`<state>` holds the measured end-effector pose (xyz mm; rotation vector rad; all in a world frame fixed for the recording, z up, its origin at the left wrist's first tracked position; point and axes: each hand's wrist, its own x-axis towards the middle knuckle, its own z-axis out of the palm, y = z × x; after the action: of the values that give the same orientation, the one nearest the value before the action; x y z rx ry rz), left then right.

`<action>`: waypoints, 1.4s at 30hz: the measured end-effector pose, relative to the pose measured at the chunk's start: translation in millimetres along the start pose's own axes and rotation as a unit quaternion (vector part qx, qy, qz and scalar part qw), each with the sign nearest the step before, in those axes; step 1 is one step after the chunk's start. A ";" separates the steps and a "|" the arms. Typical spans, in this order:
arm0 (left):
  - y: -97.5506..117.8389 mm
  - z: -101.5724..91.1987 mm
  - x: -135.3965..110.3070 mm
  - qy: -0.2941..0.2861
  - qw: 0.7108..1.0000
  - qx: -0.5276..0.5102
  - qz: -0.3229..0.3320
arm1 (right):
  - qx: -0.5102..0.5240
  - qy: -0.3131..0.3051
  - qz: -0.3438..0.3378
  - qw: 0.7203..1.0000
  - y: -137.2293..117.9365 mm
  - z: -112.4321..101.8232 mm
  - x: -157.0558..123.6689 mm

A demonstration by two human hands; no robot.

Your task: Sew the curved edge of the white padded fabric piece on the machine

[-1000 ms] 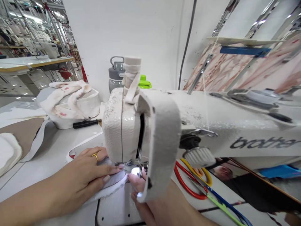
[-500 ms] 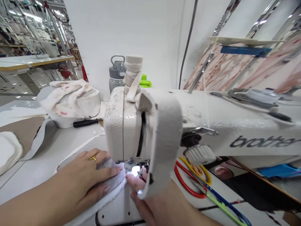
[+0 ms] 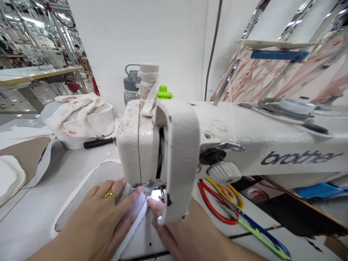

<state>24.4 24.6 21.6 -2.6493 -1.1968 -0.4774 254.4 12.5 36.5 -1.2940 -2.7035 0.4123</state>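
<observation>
A white sewing machine (image 3: pixel 182 145) stands over a grey fabric piece with a white fuzzy edge (image 3: pixel 89 181). My left hand (image 3: pixel 103 214), a gold ring on one finger, lies spread on this fabric, its index fingertip just left of the lit needle area (image 3: pixel 157 195). On the other side, my right hand (image 3: pixel 187 228) reaches under the machine head. Its index fingertip touches the fabric's edge beside the presser foot, with the thumb stretched out below, apart from it. The machine's front guard hides part of the right hand.
Scissors with red and yellow handles (image 3: pixel 217 206) lie right of the machine. At the left are a black-handled tool (image 3: pixel 98 143), a heap of pale fabric (image 3: pixel 81 119) and cut pieces (image 3: pixel 11 174). A grey bottle (image 3: pixel 132 85) stands behind, by the wall.
The fabric and my left hand have shifted slightly, with more of the grey piece now showing left of my hand. My right fingers stay at its edge. The view has turned a little.
</observation>
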 end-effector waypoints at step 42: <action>0.7 -8.8 -7.6 0.005 0.998 -0.010 0.063 | -0.020 0.012 -0.009 1.000 0.2 -0.8 -4.2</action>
<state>18.3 16.2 27.0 -2.7148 -1.0185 -0.4813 257.3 9.5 37.2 -1.2755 -2.7148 0.3403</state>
